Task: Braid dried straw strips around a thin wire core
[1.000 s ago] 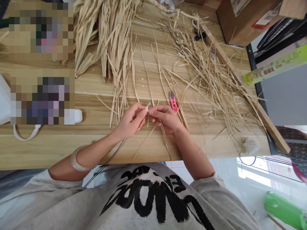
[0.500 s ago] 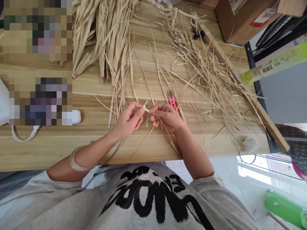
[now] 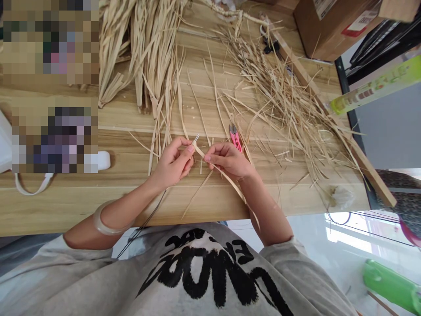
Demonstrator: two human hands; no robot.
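Observation:
My left hand (image 3: 174,163) is closed in a pinch around a pair of thin grey wires (image 3: 154,204). Their metal tips poke out above the thumb, and their long ends trail down past the table edge towards my lap. A pale flat straw strip (image 3: 200,152) runs from the wires, just below the tips, across to my right hand (image 3: 228,160). There the thumb and forefinger are shut on it, and its loose tail curves down over the right forearm. Pink thread snips (image 3: 235,138) lie just beyond the right hand, apart from it.
Bundles of dried straw (image 3: 158,52) lie at the back left. A tangled straw pile (image 3: 279,92) spreads to the right beside a wooden bar (image 3: 355,151). Farther back stand a cardboard box (image 3: 329,30) and black-handled scissors (image 3: 271,46). A pixelated area covers the upper left.
My left hand has shifted slightly left and down with the wires. More of the strip shows between my hands, and its tail now hangs across the right forearm.

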